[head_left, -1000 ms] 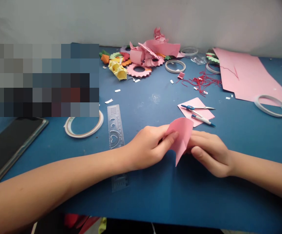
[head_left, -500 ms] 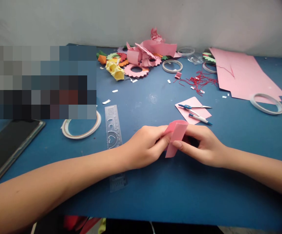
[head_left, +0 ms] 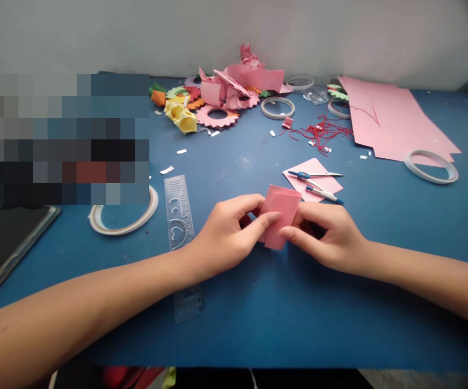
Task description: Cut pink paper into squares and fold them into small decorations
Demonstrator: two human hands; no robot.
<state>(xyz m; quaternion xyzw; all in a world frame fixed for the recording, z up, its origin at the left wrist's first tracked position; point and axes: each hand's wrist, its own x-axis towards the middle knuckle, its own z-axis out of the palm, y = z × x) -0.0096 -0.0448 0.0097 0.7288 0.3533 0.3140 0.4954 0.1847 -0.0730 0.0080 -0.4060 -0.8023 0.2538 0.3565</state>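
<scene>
A small folded piece of pink paper (head_left: 280,213) is held just above the blue table (head_left: 258,313) between both hands. My left hand (head_left: 228,237) pinches its left edge with thumb and fingers closed. My right hand (head_left: 326,235) pinches the right edge, thumb on the front face. Just behind them a blue compass (head_left: 314,175) and a pen (head_left: 323,194) lie on a pink paper square (head_left: 312,167).
A clear ruler (head_left: 179,216) lies under my left forearm, a tape ring (head_left: 122,219) to its left. A dark tablet (head_left: 7,243) sits at the left edge. Paper scraps and flowers (head_left: 221,97), red thread (head_left: 323,132), pink sheets (head_left: 395,121) and more tape rings (head_left: 431,166) fill the back.
The pink paper has been folded over from a loose curved flap into a flatter, narrower rectangle. Both hands closed in on it and shifted slightly left and away from me.
</scene>
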